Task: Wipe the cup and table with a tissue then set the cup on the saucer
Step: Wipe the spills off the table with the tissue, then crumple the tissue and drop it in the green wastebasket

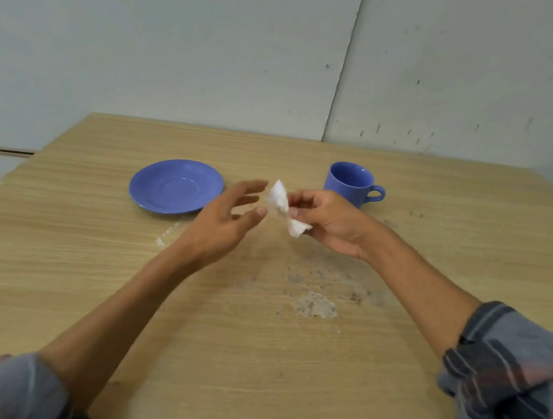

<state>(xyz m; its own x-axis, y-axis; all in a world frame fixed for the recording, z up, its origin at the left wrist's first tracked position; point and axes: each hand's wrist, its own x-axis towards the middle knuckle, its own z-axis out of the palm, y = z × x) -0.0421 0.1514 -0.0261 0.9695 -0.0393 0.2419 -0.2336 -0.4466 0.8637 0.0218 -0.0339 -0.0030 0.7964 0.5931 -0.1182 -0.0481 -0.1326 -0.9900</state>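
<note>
A blue cup [350, 181] stands upright on the wooden table [218, 340] at the back right, handle pointing right. A blue saucer [176, 186] lies empty to its left, well apart from it. My right hand [328, 222] is raised above the table in front of the cup and pinches a crumpled white tissue [284, 208]. My left hand [229, 219] hovers just left of the tissue with its fingers spread, its fingertips close to the tissue but holding nothing.
A pale worn, stained patch [316, 305] marks the table surface near its middle, with small white chips [161, 239] in front of the saucer. Grey wall panels stand right behind the table's far edge. The near table edge runs along the bottom of the view.
</note>
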